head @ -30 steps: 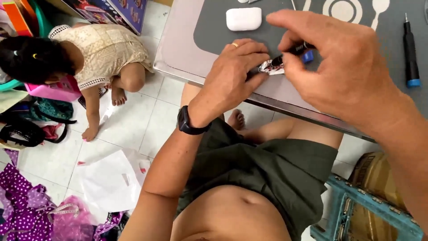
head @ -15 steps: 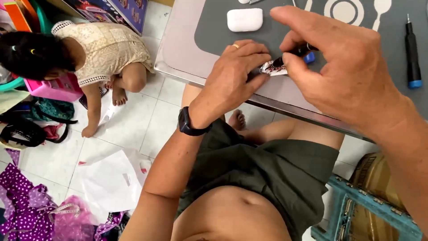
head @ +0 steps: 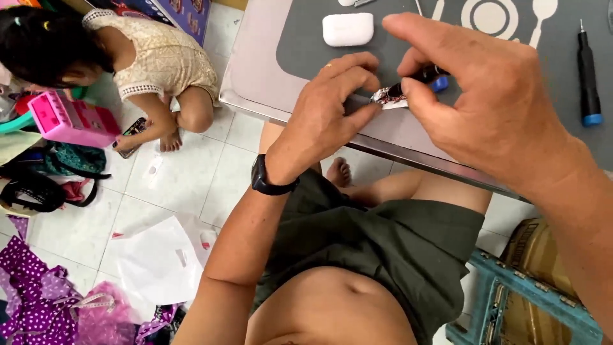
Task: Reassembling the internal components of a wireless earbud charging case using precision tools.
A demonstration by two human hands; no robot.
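My left hand (head: 329, 108) pinches a small flat patterned part (head: 385, 98) between thumb and fingers, just above the near edge of the metal table (head: 255, 70). It wears a black watch on the wrist. My right hand (head: 491, 102) grips a slim black screwdriver with a blue band (head: 429, 75), and its tip rests against the small part. Both hands hover over the dark grey mat (head: 306, 54) on the table.
A white earbud case (head: 348, 29) lies on the mat at the back, a second black screwdriver (head: 589, 76) at the right. A child (head: 115, 57) crouches on the tiled floor at left beside a pink toy (head: 70, 118), bags and cloth. A blue stool (head: 523, 300) stands lower right.
The hands stay locked on the small part and screwdriver, with only slight shifts. The child on the floor has leaned a little further down.
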